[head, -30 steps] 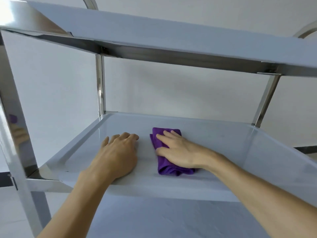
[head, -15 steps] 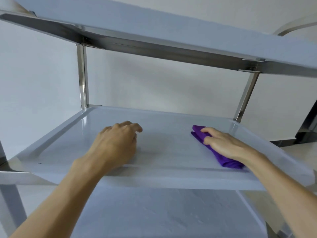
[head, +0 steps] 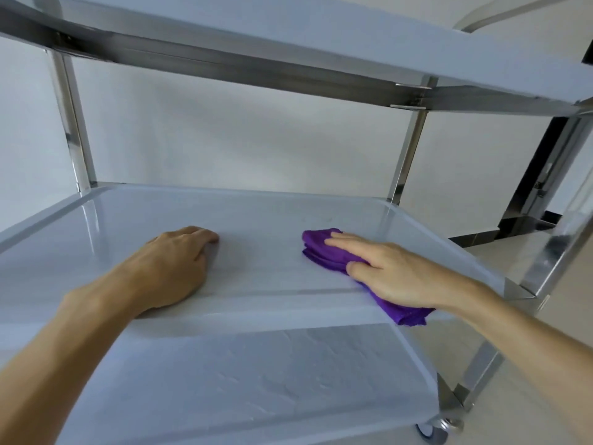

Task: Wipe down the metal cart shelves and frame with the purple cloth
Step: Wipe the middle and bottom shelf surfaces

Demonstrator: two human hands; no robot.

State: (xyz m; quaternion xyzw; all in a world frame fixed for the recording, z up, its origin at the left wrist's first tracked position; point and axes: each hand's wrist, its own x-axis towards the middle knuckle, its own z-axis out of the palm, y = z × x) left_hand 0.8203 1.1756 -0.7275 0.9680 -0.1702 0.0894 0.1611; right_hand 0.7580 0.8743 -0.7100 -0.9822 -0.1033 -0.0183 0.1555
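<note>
The folded purple cloth (head: 324, 252) lies on the cart's middle shelf (head: 256, 220), right of centre, its near end hanging over the shelf's front edge. My right hand (head: 394, 274) presses flat on top of it, fingers stretched out toward the back. My left hand (head: 173, 268) rests palm down on the same shelf, left of centre, fingers curled, holding nothing. The top shelf (head: 288, 36) runs overhead. The bottom shelf (head: 256, 380) shows below my arms.
Shiny metal posts stand at the back left (head: 72, 123), back right (head: 407, 149) and front right (head: 552, 252). A caster wheel (head: 439, 428) sits under the front right corner. A white wall stands behind the cart and pale floor lies to the right.
My right hand slid the cloth from the shelf's middle toward the right side, then back a little to the left. My left hand stayed resting on the shelf.
</note>
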